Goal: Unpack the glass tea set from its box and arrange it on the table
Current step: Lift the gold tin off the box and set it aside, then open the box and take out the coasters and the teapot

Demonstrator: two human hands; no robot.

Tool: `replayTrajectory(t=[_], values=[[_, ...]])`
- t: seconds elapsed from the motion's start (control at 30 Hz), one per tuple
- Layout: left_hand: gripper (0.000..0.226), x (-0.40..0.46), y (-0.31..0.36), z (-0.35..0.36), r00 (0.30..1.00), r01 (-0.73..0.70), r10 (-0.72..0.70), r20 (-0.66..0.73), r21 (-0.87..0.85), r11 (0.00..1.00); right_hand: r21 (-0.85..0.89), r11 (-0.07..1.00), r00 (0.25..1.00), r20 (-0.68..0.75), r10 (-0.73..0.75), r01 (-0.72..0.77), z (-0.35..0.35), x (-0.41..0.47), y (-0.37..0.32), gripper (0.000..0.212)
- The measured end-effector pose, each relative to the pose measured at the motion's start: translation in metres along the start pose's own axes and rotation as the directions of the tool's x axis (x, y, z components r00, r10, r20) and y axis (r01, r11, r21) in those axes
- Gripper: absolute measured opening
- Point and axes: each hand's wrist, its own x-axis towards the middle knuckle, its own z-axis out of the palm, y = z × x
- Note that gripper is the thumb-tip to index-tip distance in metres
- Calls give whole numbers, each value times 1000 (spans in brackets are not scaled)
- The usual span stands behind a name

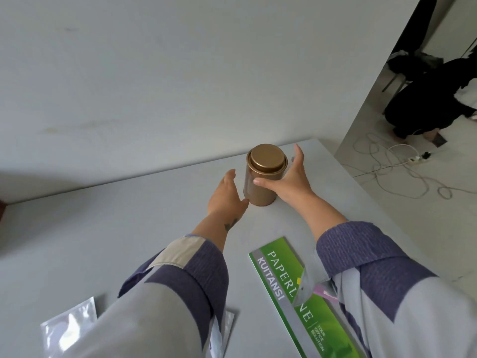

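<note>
Grey tabletop [108, 244] runs back to a plain pale wall, and its far corner falls away on the right to a tiled floor strewn with white cables [402, 174]. Standing upright near that corner is a bronze-coloured tin [263, 177] with its round lid [267, 156] seated on top; no glass pieces and no box are visible from where I stand, so the unpacking looks barely begun. The right hand [286, 177] is spread open against the tin's side, thumb across the front and fingers reaching round behind, touching but not yet closed tight. The left hand [227, 195] is open too, palm turned toward the tin just beside its base, and I cannot tell whether the thumb tip quite touches it. My worry is the tin's position: it is tall for its footprint and sits close to the back edge and the right-hand drop, so a nudge from either palm before both are properly set could tip it or slide it off toward the floor. A smooth metal wall may slip under a loose hold as well. Toward the person there is plenty of bare surface to draw it back onto, up to a green receipt book [291, 288] and some clear plastic bags [68, 329] lying nearest the body.
</note>
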Motion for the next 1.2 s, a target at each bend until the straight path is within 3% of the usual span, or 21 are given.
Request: replayTrajectory(t=[0.13, 0.3, 0.6, 0.93, 1.1, 1.2], values=[[75, -16, -1, -47, 999, -20, 24, -40, 94, 995, -264, 960, 994, -26, -107, 96, -3, -15, -44, 122], [72, -41, -27, -114, 993, -10, 29, -118, 156, 988, -469, 843, 964, 89, -252, 263, 30, -40, -101, 99], [69, -116, -164, -241, 961, 118, -81, -264, 124, 985, -310, 847, 895, 260, -362, 432, 189, -120, -181, 60], [65, -188, -347, -368, 890, 303, -232, -393, 129, 944, -192, 819, 792, 445, -418, 540, 381, -211, -247, 41], [61, -194, -401, -398, 857, 347, -243, -454, 162, 924, -200, 759, 738, 477, -477, 619, 444, -225, -265, 26], [56, -192, -427, -406, 844, 351, -232, -483, 171, 921, -266, 659, 693, 461, -554, 704, 472, -226, -272, 19]])
